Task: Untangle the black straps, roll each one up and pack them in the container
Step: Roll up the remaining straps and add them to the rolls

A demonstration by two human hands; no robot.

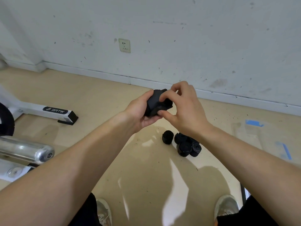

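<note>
A black strap (pixel 156 101), mostly rolled into a bundle, is held up in front of me between both hands. My left hand (pixel 140 113) cups and grips the roll from the left and below. My right hand (pixel 184 108) pinches the roll's right side with thumb and fingers. On the floor below lie several rolled black straps: one stands apart (pixel 167 137), the others cluster together (pixel 187 146). No container is in view.
White exercise-machine base (pixel 48 111) with a black end cap lies on the floor at left, and a chrome cylinder (pixel 26 150) sits nearer me. Wall with a socket (pixel 124 45) ahead. Blue tape marks (pixel 254 123) at right. My shoes (pixel 104 211) show at the bottom.
</note>
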